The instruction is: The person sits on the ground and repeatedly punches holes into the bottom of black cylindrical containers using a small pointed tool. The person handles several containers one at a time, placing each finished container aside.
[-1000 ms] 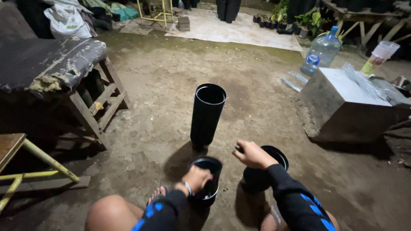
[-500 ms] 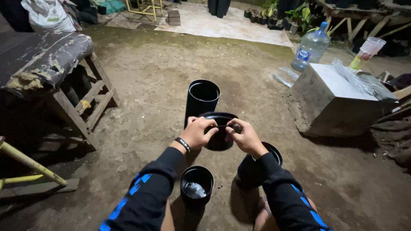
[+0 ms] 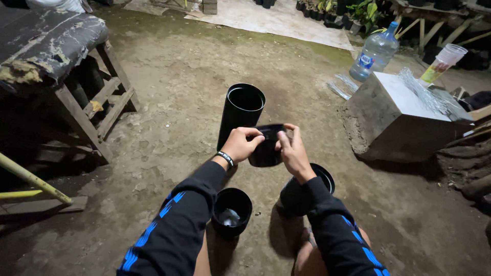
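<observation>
A small black pot [image 3: 266, 148] is now lifted off the dirt and gripped at its rim by both the left hand [image 3: 243, 144] and the right hand [image 3: 291, 151], in front of the tall stack of pots [image 3: 240, 115]. Another pot [image 3: 231, 210] stays below, so separating pots seems underway.

A wooden bench [image 3: 82, 110] with a torn dark cover stands in the upper left of the frame on the dirt floor [image 3: 169, 76]. A yellow pole [image 3: 30, 179] slants at the left edge. At the upper right, a grey block [image 3: 394, 120] carries crumpled clear plastic [image 3: 422, 92]; behind it stand a clear water bottle [image 3: 376, 51] and a plastic cup [image 3: 444, 62]. Potted plants [image 3: 353, 13] line the top edge beside a pale sheet [image 3: 276, 20].
</observation>
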